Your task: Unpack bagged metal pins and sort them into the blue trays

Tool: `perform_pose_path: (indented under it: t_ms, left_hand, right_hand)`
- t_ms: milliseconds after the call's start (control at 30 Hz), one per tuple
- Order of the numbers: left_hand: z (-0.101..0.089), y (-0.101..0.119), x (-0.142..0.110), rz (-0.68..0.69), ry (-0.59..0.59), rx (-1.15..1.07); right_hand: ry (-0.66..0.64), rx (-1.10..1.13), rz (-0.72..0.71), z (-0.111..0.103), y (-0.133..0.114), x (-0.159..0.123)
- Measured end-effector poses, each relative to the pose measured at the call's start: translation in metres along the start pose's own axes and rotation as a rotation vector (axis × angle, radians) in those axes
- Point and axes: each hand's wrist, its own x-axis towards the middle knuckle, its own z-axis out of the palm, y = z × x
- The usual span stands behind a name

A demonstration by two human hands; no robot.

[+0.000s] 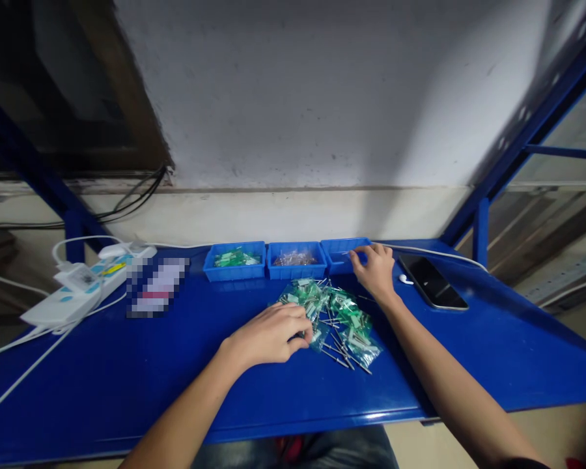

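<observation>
Bare forearms, dark sleeve edge, faded blue jeans

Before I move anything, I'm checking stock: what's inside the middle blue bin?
The middle blue bin holds a loose heap of small, pale brownish pieces. Whatever lies beneath the top layer is covered.

On my blue bench there's a black phone over on the right, with a white earbud lying just beside it. Way over left, a white power strip has a charger plugged in, plus some loose white cables. Black wires hang by the wall.
</observation>
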Motion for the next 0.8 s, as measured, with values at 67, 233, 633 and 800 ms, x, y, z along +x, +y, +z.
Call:
perform_pose_path:
  t_ms: [67,233,633,800]
  left_hand:
    - [0.0,0.001,0.001,0.002,0.038,-0.022]
    - [-0.002,0.004,0.004,-0.003,0.093,-0.105]
    - [0.0,0.007,0.005,-0.061,0.106,-0.192]
    - [-0.002,0.004,0.004,-0.083,0.127,-0.169]
  right_hand:
    - [0.028,0.003,0.001,-0.004,-0.005,-0.002]
    - [0.091,-0.09,0.075,-0.024,0.002,-0.002]
    - [-0.481,-0.403,0.667,-0.056,0.104,0.005]
    - [-0.398,-0.479,0.654,-0.044,0.096,0.005]
